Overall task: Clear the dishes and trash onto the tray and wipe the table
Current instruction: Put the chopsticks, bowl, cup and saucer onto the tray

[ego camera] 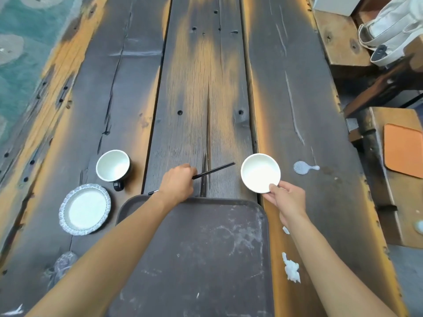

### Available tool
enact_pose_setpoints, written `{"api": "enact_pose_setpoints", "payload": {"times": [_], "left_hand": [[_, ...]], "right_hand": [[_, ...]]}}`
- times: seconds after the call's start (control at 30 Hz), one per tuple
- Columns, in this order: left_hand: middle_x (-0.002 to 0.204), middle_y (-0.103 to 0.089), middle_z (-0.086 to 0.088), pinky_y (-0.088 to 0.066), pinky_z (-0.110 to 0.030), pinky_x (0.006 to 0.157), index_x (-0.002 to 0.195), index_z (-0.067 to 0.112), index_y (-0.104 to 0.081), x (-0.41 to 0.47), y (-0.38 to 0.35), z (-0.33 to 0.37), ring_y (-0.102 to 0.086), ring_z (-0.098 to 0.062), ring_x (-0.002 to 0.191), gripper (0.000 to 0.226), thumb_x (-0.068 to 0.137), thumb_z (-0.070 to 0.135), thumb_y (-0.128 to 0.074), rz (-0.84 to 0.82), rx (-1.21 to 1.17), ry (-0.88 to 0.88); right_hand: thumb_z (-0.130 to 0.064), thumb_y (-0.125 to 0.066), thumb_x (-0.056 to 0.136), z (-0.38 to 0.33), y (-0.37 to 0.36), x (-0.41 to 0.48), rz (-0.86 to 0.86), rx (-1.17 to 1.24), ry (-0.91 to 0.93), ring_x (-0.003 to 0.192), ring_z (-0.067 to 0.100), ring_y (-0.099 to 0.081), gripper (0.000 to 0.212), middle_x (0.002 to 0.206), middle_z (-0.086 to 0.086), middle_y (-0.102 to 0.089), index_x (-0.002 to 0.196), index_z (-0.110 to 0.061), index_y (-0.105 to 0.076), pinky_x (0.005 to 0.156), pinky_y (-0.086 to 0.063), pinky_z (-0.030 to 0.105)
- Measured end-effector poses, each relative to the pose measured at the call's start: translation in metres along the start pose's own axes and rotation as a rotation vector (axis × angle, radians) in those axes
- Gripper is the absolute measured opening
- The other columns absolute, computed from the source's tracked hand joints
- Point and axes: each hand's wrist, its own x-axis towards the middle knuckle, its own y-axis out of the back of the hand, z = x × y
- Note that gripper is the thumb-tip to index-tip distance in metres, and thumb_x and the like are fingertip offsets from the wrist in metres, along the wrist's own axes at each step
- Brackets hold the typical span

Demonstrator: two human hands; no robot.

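A dark brown tray [206, 259] lies on the wooden table [201, 88] right in front of me. My left hand [178, 183] grips black chopsticks [215, 170] just beyond the tray's far edge. My right hand [287, 199] holds a small white bowl [260, 172] by its near rim, beside the tray's far right corner. A white cup with a dark outside and handle [113, 167] stands to the left. Below it sits a white plate with a frilled rim [84, 209]. Crumpled white paper [290, 268] lies right of the tray.
A pale spill [302, 167] marks the table right of the bowl. Crumpled clear plastic [63, 264] lies at the lower left, partly behind my forearm. Wooden benches stand on the right, one with an orange pad [404, 149], one with a white bag [393, 30].
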Motion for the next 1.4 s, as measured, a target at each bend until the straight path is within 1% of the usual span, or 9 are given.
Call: {"api": "enact_pose_setpoints", "payload": {"times": [0.1,0.23,0.4,0.6,0.87,1.03,1.13,1.27,1.4], "left_hand": [[0.098,-0.062,-0.006,-0.049,-0.039,0.063,0.099,0.015,-0.065,-0.029,-0.011,-0.006,-0.063,-0.037,0.087,0.023,0.081,0.006,-0.054,-0.062,0.011,-0.001],[0.104,-0.062,-0.006,-0.046,-0.038,0.066,0.107,0.017,-0.064,-0.057,-0.026,-0.007,-0.063,-0.036,0.093,0.024,0.086,0.01,-0.054,-0.115,0.053,-0.037],[0.105,-0.06,-0.003,-0.047,-0.037,0.067,0.107,0.018,-0.064,-0.072,-0.043,-0.005,-0.06,-0.031,0.098,0.029,0.083,0.004,-0.057,-0.164,0.091,-0.076],[0.108,-0.056,-0.006,-0.044,-0.038,0.068,0.109,0.013,-0.061,-0.073,-0.057,0.007,-0.055,-0.029,0.102,0.031,0.082,-0.002,-0.055,-0.176,0.112,-0.073],[0.113,-0.055,-0.009,-0.044,-0.038,0.079,0.111,0.011,-0.058,-0.068,-0.059,0.014,-0.053,-0.031,0.105,0.035,0.08,-0.006,-0.053,-0.125,0.088,-0.061],[0.11,-0.057,-0.007,-0.041,-0.036,0.073,0.107,0.011,-0.059,-0.068,-0.06,0.014,-0.055,-0.029,0.102,0.026,0.083,0.0,-0.056,-0.125,0.087,-0.054],[0.108,-0.056,-0.006,-0.036,-0.034,0.069,0.104,0.012,-0.06,-0.072,-0.062,0.013,-0.054,-0.029,0.1,0.023,0.084,0.002,-0.057,-0.123,0.097,-0.052],[0.106,-0.057,-0.006,-0.034,-0.033,0.066,0.104,0.013,-0.061,-0.078,-0.064,0.014,-0.054,-0.028,0.097,0.022,0.085,0.002,-0.056,-0.109,0.11,-0.047],[0.104,-0.058,-0.006,-0.034,-0.033,0.065,0.102,0.012,-0.063,-0.078,-0.063,0.014,-0.055,-0.028,0.095,0.023,0.085,-0.002,-0.056,-0.087,0.123,-0.067]], "right_hand": [[0.007,-0.061,0.091,0.007,0.006,-0.019,0.015,-0.012,0.007,0.097,0.026,-0.071,0.035,0.1,0.003,-0.07,0.126,0.004,-0.062,0.076,-0.062,0.028],[0.003,-0.065,0.091,0.019,0.01,-0.036,0.031,-0.056,0.0,0.104,0.025,-0.069,0.039,0.125,0.01,-0.067,0.13,0.001,-0.061,0.077,-0.061,0.03],[0.003,-0.064,0.092,0.032,0.014,-0.049,0.045,-0.064,-0.016,0.095,0.02,-0.068,0.04,0.114,0.005,-0.068,0.131,-0.001,-0.061,0.068,-0.059,0.022],[0.005,-0.061,0.092,0.052,0.013,-0.052,0.02,-0.081,-0.055,0.094,0.02,-0.07,0.036,0.105,0.006,-0.067,0.128,0.005,-0.06,0.073,-0.061,0.026],[0.003,-0.062,0.092,0.076,0.01,-0.05,0.002,-0.135,-0.082,0.103,0.026,-0.069,0.034,0.116,0.008,-0.069,0.126,0.003,-0.063,0.087,-0.06,0.039],[0.004,-0.061,0.093,0.08,0.011,-0.05,0.002,-0.135,-0.102,0.098,0.022,-0.07,0.027,0.097,0.001,-0.07,0.119,0.002,-0.067,0.077,-0.061,0.027],[0.004,-0.061,0.093,0.082,0.012,-0.051,0.005,-0.137,-0.105,0.098,0.022,-0.07,0.031,0.102,0.003,-0.069,0.123,0.002,-0.065,0.079,-0.061,0.029],[0.003,-0.062,0.093,0.087,0.016,-0.054,-0.001,-0.165,-0.107,0.087,0.013,-0.068,0.03,0.1,-0.001,-0.069,0.122,0.0,-0.066,0.069,-0.06,0.021],[0.002,-0.063,0.092,0.091,0.017,-0.054,0.01,-0.163,-0.109,0.097,0.02,-0.068,0.033,0.103,-0.001,-0.066,0.125,-0.001,-0.065,0.07,-0.059,0.022]]}}
